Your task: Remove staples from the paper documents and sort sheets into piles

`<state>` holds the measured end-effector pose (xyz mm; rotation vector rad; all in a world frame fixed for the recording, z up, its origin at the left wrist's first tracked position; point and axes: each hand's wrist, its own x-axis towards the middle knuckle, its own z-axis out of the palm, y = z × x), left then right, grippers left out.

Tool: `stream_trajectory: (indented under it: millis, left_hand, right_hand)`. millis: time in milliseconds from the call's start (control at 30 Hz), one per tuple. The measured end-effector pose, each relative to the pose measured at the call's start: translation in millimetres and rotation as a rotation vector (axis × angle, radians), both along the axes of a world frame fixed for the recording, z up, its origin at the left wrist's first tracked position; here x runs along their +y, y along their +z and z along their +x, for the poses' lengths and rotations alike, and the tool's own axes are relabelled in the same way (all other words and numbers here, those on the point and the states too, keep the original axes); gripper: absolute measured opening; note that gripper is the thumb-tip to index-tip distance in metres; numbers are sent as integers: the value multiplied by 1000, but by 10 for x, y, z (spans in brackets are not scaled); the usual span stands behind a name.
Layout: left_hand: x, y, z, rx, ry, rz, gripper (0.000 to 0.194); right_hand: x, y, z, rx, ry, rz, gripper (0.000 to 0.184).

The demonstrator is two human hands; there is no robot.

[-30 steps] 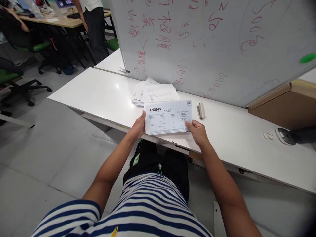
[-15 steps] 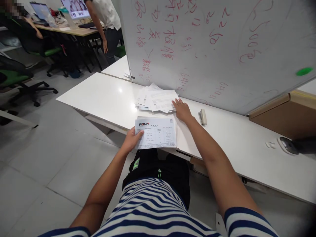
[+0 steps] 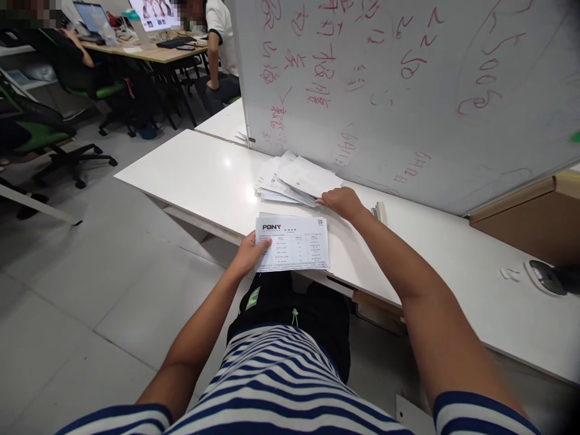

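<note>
My left hand is closed on a small stack of printed sheets, thumb on top. The upper sheet bears a "PONY" heading and a table, and the stack sits at the desk's front edge. Farther back lies a loose, fanned pile of papers. My right hand is closed at the pile's right front corner, fingers pinching the edge of a mostly white sheet of paper. How many sheets are in that pinch I cannot tell. Just right of my right hand stands a stapler, partly hidden by my forearm.
A whiteboard with red writing rises behind the white desk. To the right are a cardboard box and a dark device on a white base. Office chairs and a seated person are at the back left.
My right hand has gone from lying spread on the pile's corner to pinching a sheet's edge. The top sheet has turned and shifted slightly. The person behind has sat down.
</note>
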<state>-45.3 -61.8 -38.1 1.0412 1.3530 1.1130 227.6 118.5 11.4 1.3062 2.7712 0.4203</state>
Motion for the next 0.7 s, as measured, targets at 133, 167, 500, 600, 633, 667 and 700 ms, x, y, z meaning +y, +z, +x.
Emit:
stream_trajectory:
  millis: [133,167,500,600,633,667,700]
  left_hand:
    - [43,35,18,-30,-23,-19,49]
    - [51,48,23,-36,-24,-25,49]
    - [148,75,102,-169,-49,-96,51]
    - [165,96,195,-243,-86,-168,51]
    - [165,114,239,-260,-92,-197,50]
    - [160,137,288,-270,-100,-224,50]
    - [152,162,338,-276,-106,-245,50]
  right_hand:
    - [-9,-8,-51,86,-45,6,33]
    - [-3,-21,-65,103,-67,3,32]
    - [-461,33,13,634,-201,5,45]
    - [-1170,-67,83,731,-115,-75,40]
    - [-1419,-129,90,742,-76,-128,38]
    - [-1651,-199,89,754,-41,-180,36]
    - [-1855,-273,85,755,-8,-235,35]
